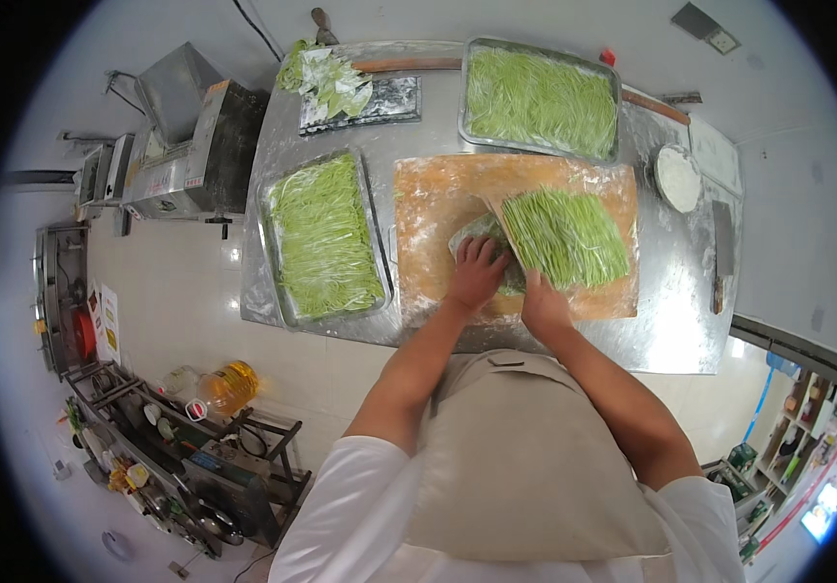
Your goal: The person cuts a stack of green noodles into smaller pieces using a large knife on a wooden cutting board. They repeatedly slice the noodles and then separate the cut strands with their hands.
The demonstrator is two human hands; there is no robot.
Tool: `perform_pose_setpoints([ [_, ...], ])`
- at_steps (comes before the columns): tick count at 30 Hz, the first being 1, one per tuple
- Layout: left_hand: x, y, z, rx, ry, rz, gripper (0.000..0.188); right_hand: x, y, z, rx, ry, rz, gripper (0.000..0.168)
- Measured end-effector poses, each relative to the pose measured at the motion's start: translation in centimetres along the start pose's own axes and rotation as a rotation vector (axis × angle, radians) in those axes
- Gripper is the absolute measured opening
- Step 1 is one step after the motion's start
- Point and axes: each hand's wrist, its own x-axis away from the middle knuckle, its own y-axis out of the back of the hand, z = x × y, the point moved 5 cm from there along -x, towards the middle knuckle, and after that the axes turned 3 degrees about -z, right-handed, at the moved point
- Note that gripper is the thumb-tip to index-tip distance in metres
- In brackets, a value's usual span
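Observation:
My right hand (546, 310) grips the handle of a broad kitchen knife (509, 227), its blade seen nearly edge-on and slanting away from me. Left of the blade lies a flour-dusted, folded sheet of green dough (465, 232), partly covered by my left hand (478, 273). The fingers of that hand rest spread on the dough, close to the blade. On the blade's other side, cut green noodles (568, 237) lie in a neat slanted row. All of this is on a floured wooden cutting board (433, 186).
Trays of green noodles stand at left (327, 237) and at the back (542, 98). Dough scraps (338, 84) lie over a dark floured slab (396, 98). Right of the board are a flour bowl (678, 178) and another cleaver (722, 237). A machine (185, 160) stands left of the steel table (670, 291).

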Motion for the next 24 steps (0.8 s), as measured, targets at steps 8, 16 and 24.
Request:
perform_pose_setpoints([
  [8, -0.4, 0.9, -0.3, -0.006, -0.01, 0.044, 0.04, 2.5, 0.5, -2.9, 0.0, -0.046, -0.032, 0.026],
  [16, -0.2, 0.1, 0.3, 0.029, -0.017, -0.019, 0.039, 1.8, 0.4, -1.0, 0.023, -0.035, 0.053, 0.024],
  [24, -0.2, 0.3, -0.1, 0.017, 0.0, 0.005, 0.039, -1.7, 0.3, 0.2, -0.008, 0.008, -0.008, 0.027],
])
